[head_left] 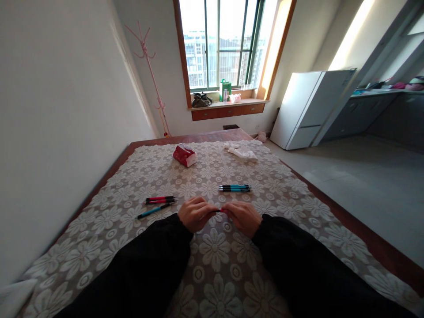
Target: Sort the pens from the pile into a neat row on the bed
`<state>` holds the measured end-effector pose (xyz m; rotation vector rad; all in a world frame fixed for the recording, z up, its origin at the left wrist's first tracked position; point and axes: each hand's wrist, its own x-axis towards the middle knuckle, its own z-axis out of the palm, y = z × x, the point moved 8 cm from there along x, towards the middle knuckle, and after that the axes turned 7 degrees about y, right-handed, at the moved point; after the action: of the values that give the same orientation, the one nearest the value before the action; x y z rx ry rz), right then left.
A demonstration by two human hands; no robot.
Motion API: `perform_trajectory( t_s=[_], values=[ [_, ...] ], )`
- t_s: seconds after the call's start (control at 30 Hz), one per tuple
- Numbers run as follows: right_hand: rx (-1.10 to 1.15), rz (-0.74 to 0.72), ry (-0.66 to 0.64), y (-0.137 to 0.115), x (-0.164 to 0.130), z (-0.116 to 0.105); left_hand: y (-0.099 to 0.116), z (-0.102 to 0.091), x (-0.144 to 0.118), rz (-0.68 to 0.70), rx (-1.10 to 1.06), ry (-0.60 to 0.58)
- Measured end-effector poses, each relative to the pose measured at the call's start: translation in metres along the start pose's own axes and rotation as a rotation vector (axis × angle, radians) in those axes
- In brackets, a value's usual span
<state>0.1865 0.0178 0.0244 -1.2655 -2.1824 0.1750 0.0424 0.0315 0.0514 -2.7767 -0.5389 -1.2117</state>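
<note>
Between my two hands is a red-and-black pen [220, 210], mostly covered by my fingers, with only a short middle stretch showing. My left hand [196, 213] grips its black end, and my right hand [243, 217] pinches the red part. Left of my left hand lie red-and-black pens [160, 200], side by side. Just in front of them a single blue pen [155, 210] rests at a slant. Beyond my right hand, several blue-and-black pens [235, 188] lie together in a row.
The table [331, 198] wears a flowered lace cloth [217, 247]. Farther back on it are a red tissue pack [184, 156] and a crumpled white plastic bag [243, 153]. A wall [59, 110] runs along the left; a white fridge [304, 108] stands beyond, to the right.
</note>
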Motion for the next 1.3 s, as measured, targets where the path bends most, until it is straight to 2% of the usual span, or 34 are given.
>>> perform_trajectory(
  t_s=[0.2,0.5,0.63,0.87,1.3],
  values=[
    [-0.089,0.043,-0.008,0.006,0.000,-0.001,-0.001,-0.002,0.002,-0.033,-0.021,0.019],
    [-0.158,-0.067,0.072,0.007,0.002,-0.009,-0.003,-0.004,0.002,-0.054,-0.048,0.039],
    [-0.189,-0.072,0.046,0.008,0.003,-0.009,-0.006,-0.002,0.002,-0.081,-0.048,0.019],
    [-0.190,-0.102,0.055,0.009,0.003,-0.010,-0.005,-0.007,0.003,-0.078,-0.070,0.059],
    [-0.173,-0.151,0.103,0.005,0.002,-0.021,-0.017,0.000,-0.004,-0.173,-0.102,0.044]
  ],
)
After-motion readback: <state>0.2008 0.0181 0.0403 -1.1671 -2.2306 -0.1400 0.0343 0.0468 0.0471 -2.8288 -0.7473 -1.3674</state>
